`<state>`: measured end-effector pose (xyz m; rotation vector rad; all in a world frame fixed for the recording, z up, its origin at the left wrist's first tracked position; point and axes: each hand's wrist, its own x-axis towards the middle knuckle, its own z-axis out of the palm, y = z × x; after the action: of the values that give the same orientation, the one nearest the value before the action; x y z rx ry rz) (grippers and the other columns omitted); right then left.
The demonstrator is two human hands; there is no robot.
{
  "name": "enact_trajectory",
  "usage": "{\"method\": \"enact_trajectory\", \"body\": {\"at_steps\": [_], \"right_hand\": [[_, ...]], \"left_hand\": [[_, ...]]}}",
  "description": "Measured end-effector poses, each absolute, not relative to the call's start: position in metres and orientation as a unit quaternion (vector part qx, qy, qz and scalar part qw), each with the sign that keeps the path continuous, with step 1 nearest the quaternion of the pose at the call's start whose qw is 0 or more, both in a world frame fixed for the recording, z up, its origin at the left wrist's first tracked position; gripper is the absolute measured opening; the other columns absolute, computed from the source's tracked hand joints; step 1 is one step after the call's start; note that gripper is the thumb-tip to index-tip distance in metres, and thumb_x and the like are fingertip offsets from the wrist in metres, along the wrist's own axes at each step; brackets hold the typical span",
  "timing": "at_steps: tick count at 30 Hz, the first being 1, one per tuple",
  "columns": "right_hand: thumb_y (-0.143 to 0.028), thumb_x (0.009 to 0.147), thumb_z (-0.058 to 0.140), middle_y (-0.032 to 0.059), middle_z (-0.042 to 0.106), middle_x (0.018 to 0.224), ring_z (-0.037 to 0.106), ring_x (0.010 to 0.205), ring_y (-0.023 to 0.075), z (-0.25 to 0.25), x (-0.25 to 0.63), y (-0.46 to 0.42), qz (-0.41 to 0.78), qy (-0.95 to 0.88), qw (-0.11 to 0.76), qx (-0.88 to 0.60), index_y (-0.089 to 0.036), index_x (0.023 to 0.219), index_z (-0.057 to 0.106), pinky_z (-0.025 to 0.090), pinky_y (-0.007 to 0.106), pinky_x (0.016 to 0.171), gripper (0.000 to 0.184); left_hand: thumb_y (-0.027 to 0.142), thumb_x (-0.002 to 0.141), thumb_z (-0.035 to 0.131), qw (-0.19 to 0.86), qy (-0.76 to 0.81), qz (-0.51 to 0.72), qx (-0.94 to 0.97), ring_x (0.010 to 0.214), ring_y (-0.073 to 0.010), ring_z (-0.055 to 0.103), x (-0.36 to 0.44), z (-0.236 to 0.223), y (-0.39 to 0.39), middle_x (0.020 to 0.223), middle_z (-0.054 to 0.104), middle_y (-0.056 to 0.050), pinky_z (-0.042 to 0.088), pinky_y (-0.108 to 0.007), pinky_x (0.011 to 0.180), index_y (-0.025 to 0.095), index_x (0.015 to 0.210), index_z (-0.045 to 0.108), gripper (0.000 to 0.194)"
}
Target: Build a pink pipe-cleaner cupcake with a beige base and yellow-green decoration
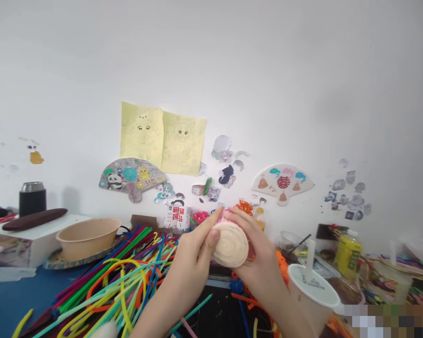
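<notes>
Both of my hands hold up a round cream coil of pipe cleaner [230, 244] with a pink part at its top. My left hand [193, 260] grips its left side, thumb pressed on the spiral face. My right hand [259, 256] wraps round its right side and back, fingers curled over the top. The coil is raised above the blue table, in front of the wall.
A heap of coloured pipe cleaners [120, 281] lies at the left. A tan bowl [88, 237] stands on a plate behind it. A lidded cup with a straw [312, 288] sits at the right, near a yellow bottle [347, 256]. Drawings and paper fans [132, 178] hang on the wall.
</notes>
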<state>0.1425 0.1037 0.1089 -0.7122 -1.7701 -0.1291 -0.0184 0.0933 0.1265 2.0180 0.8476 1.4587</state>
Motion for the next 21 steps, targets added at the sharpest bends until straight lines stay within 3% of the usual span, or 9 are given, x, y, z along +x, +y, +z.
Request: {"method": "enact_trajectory", "body": {"at_steps": [7,12,14,17,21], "right_hand": [[-0.010,0.085,0.062,0.0077,0.053,0.144,0.049,0.136,0.0292,0.110,0.145,0.100,-0.119,-0.750,0.579,-0.296,-0.032,0.135,0.053,0.045,0.051,0.111,0.056],[-0.003,0.081,0.059,0.0049,0.049,0.149,0.044,0.141,0.0265,0.116,0.145,0.090,-0.100,-0.770,0.566,-0.278,-0.033,0.138,0.049,0.040,0.048,0.116,0.065],[-0.005,0.080,0.063,0.0057,0.051,0.148,0.046,0.139,0.0272,0.118,0.146,0.085,-0.077,-0.772,0.563,-0.284,-0.033,0.139,0.046,0.041,0.049,0.116,0.067],[-0.007,0.078,0.066,0.0075,0.056,0.143,0.050,0.136,0.0296,0.120,0.148,0.080,-0.053,-0.772,0.565,-0.286,-0.031,0.137,0.044,0.042,0.053,0.113,0.068],[-0.001,0.074,0.063,0.0076,0.058,0.141,0.048,0.137,0.0307,0.122,0.151,0.077,-0.052,-0.776,0.567,-0.273,-0.030,0.131,0.047,0.041,0.055,0.114,0.066]], "left_hand": [[0.038,0.102,0.042,0.148,0.284,0.526,0.788,0.141,-0.0229,0.044,-0.029,0.129,0.096,0.152,0.049,-0.006,0.033,-0.045,0.120,0.023,0.144,0.049,0.046],[0.038,0.098,0.054,0.097,0.268,0.521,0.805,0.139,-0.0224,0.047,-0.034,0.131,0.090,0.150,0.052,-0.004,0.038,-0.042,0.116,0.029,0.142,0.052,0.045],[0.032,0.095,0.061,0.049,0.254,0.565,0.783,0.129,-0.0214,0.057,-0.032,0.135,0.084,0.140,0.062,-0.005,0.044,-0.037,0.110,0.027,0.134,0.061,0.039],[0.018,0.090,0.067,-0.031,0.214,0.627,0.749,0.101,-0.0167,0.069,-0.029,0.143,0.075,0.110,0.075,-0.004,0.052,-0.028,0.090,0.024,0.109,0.074,0.021],[0.011,0.085,0.071,-0.069,0.199,0.633,0.745,0.081,-0.0148,0.064,-0.029,0.153,0.064,0.085,0.072,-0.001,0.051,-0.027,0.073,0.021,0.090,0.075,0.011]]}}
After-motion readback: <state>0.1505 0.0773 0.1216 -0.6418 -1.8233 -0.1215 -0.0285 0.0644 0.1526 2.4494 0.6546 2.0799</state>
